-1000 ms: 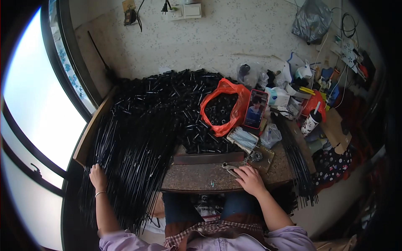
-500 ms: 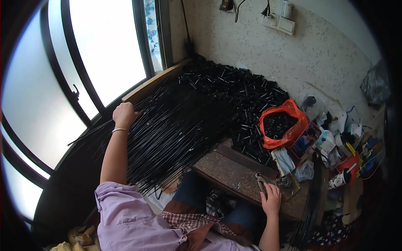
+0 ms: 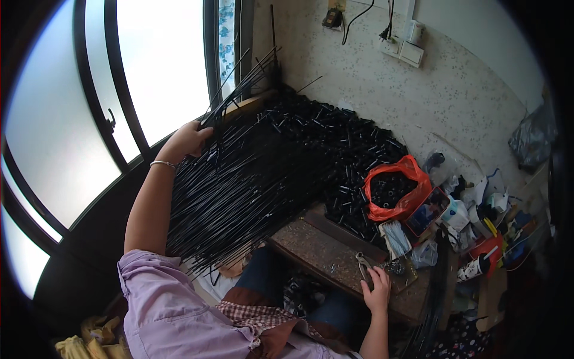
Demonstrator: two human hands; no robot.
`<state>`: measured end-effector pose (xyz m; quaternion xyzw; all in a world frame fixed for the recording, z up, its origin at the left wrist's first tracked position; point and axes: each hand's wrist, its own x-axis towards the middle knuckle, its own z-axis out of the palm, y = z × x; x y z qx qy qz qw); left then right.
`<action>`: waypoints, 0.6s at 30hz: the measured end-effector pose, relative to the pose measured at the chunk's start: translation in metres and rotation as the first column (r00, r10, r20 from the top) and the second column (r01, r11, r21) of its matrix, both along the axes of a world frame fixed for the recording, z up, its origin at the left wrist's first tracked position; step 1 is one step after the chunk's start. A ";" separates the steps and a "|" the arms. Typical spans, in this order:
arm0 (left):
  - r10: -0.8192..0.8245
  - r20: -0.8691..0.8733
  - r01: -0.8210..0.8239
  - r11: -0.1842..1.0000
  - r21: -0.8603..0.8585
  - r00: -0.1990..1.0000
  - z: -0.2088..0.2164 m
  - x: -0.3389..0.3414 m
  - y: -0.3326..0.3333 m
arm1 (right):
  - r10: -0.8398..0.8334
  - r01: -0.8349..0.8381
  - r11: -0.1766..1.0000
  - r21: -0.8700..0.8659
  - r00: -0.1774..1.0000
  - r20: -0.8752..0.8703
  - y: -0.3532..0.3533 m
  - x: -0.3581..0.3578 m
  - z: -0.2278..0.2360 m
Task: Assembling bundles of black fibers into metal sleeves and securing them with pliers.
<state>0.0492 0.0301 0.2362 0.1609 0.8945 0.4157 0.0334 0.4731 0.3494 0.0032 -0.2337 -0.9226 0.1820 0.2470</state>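
Note:
My left hand (image 3: 190, 139) is closed around a bunch of thin black rods (image 3: 242, 90), lifted at a slant beside the window. Below it spreads a thick layer of similar black rods (image 3: 221, 197), lying roughly parallel. On the speckled brown bench top, my right hand (image 3: 376, 291) has its fingers curled at the handles of a pair of metal pliers (image 3: 361, 263). The pliers' jaws point away from me, and the grip is partly hidden by the fingers. A few tiny metal pieces (image 3: 335, 268) lie left of the pliers.
Short black tubes (image 3: 335, 128) are heaped along the wall. A red plastic bag (image 3: 373, 206) holds small dark parts, near a box of pale sticks (image 3: 394, 238). Clutter and a patterned cup (image 3: 472, 269) stand at the right. The window (image 3: 161, 66) borders the left side.
My left hand has moved up and slightly right, and a bunch of rods now rises from it. My right hand stays by the pliers. The whole view has shifted a little.

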 end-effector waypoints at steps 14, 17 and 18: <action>-0.125 -0.223 0.256 0.500 0.828 0.967 -0.061 0.133 0.217 | 0.001 -0.001 1.000 0.007 1.000 0.019 0.000 0.020 0.001; -0.381 -0.131 0.310 0.456 0.834 0.915 -0.108 0.147 0.223 | -0.002 -0.001 0.997 0.079 0.999 0.038 -0.003 0.028 0.011; -0.510 -0.049 0.315 0.450 0.836 0.859 -0.120 0.151 0.220 | 0.010 -0.022 0.988 0.155 0.997 0.074 -0.007 0.029 0.015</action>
